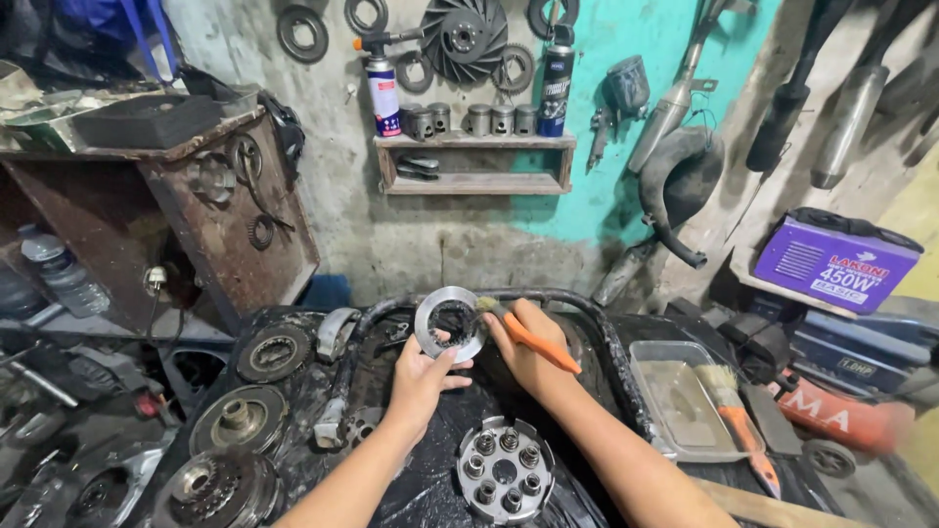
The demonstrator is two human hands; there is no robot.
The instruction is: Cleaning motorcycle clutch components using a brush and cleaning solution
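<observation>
My left hand [423, 376] holds a flat silver metal ring plate [440, 305] upright over a black, oily wash basin [587, 323]. My right hand [523, 344] grips a small brush with an orange handle [540, 344]; its bristles touch the ring's inner edge at the right. Below my hands, a round silver clutch part with several posts [505, 469] lies in the basin.
Several greasy clutch drums [242, 420] lie at the left of the basin. At the right a clear plastic tray [675, 401] holds a second orange-handled paintbrush [738, 416]. A wall shelf [475, 161] carries spray cans and pistons. A purple box-shaped machine [836, 259] stands at the far right.
</observation>
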